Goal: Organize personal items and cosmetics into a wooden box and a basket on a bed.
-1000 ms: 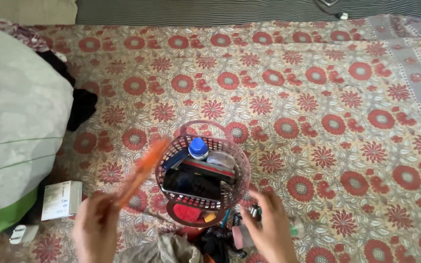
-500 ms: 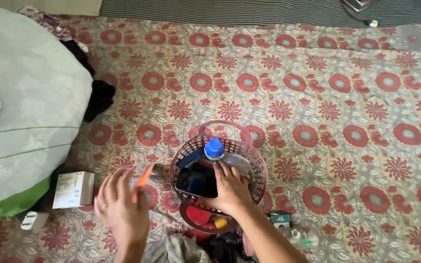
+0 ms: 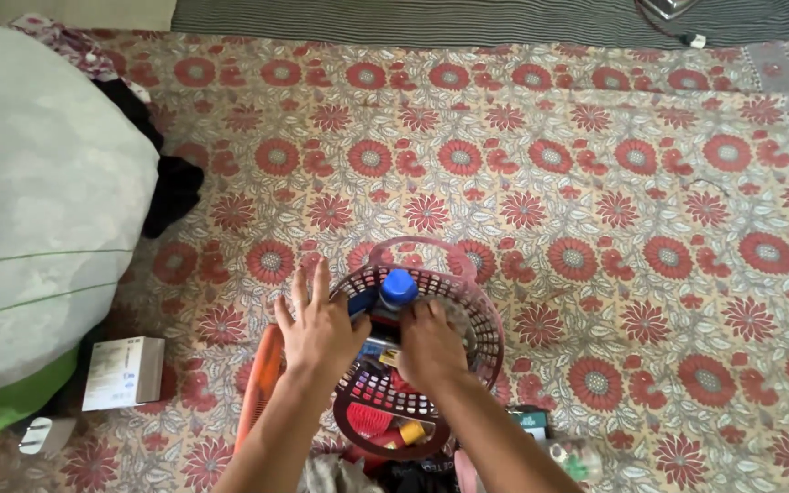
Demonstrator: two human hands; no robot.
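A round, dark red plastic basket (image 3: 481, 315) with a slotted, lattice-like wall sits on a bedspread (image 3: 595, 183) patterned with red flowers, low in the head view at about 6 o'clock from the picture's centre. Inside it a clear bottle with a blue cap (image 3: 399, 288) lies toward the 12 o'clock rim, over dark and red oddments. The left hand (image 3: 320, 327) rests flat, fingers spread, on the basket's 9 o'clock rim, gripping nothing. The right hand (image 3: 429, 345) reaches into the basket, its grip curled by the bottle; whether it holds anything I cannot tell. An orange strip (image 3: 260, 383) lies just beside the basket at 8 o'clock.
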